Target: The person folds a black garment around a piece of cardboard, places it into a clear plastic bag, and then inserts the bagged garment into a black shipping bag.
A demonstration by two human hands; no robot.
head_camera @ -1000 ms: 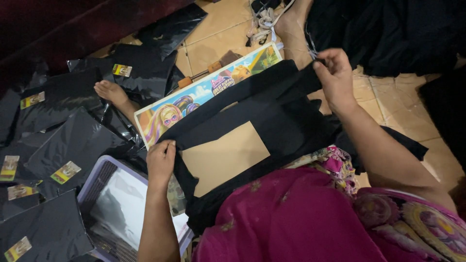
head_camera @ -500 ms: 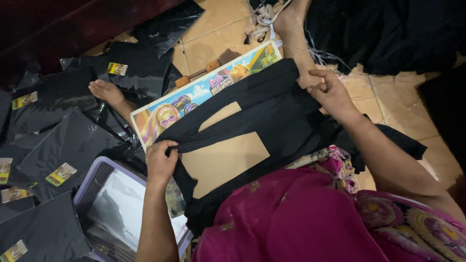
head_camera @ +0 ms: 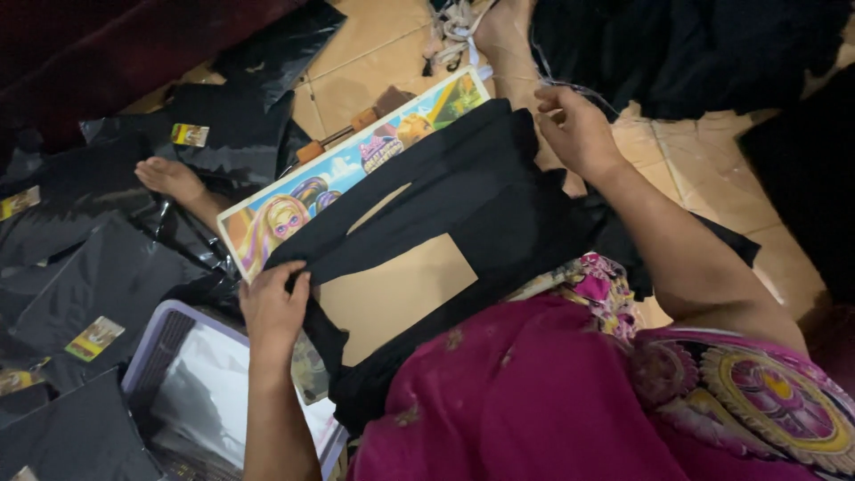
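Right hand [head_camera: 577, 132] slid up black cloth's [head_camera: 481, 191] edge

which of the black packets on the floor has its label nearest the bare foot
The packet just above the foot, with a yellow label; the other labelled packets lie further left and lower.

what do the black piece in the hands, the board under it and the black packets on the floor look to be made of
Black piece: soft matte fabric, it seems; it folds and drapes limply between the left hand and right hand.
Board: stiff, flat, plain tan face, probably cardboard; its far edge carries a glossy cartoon print.
Black packets: thin shiny plastic film, by the creased highlights.
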